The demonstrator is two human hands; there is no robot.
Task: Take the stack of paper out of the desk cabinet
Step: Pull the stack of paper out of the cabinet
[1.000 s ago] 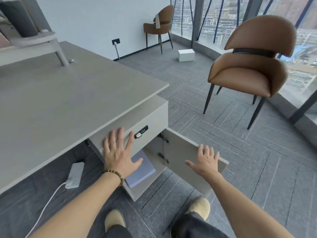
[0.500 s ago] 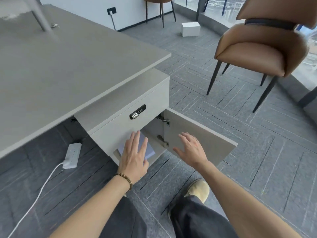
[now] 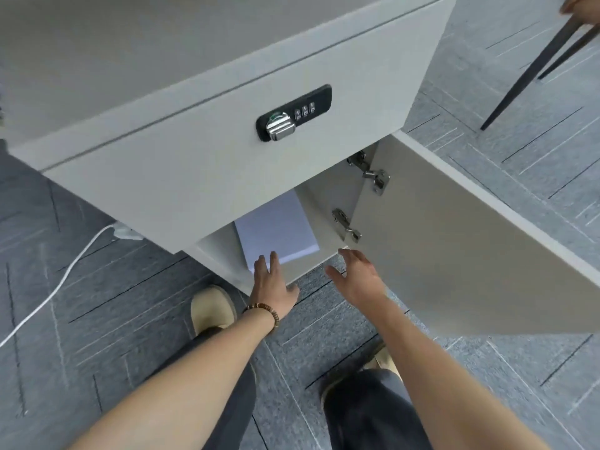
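A white stack of paper (image 3: 278, 229) lies flat on the floor of the desk cabinet (image 3: 214, 251), below a drawer front with a black combination lock (image 3: 293, 112). The cabinet door (image 3: 454, 248) stands swung open to the right. My left hand (image 3: 272, 280), with a bead bracelet at the wrist, is spread at the cabinet's front edge, fingertips resting on the stack's near corner. My right hand (image 3: 357, 278) hovers open just right of the stack, beside the door's lower hinge, touching nothing. The back of the stack is hidden under the drawer.
Grey carpet tiles cover the floor. A white power strip (image 3: 125, 233) with its cable (image 3: 52, 293) lies left of the cabinet. Black chair legs (image 3: 532, 73) stand at the upper right. My two shoes (image 3: 212, 308) are just in front of the cabinet.
The view has dropped lower and much closer to the cabinet. Both hands have moved down to the cabinet opening; my left hand now touches the stack's near corner.
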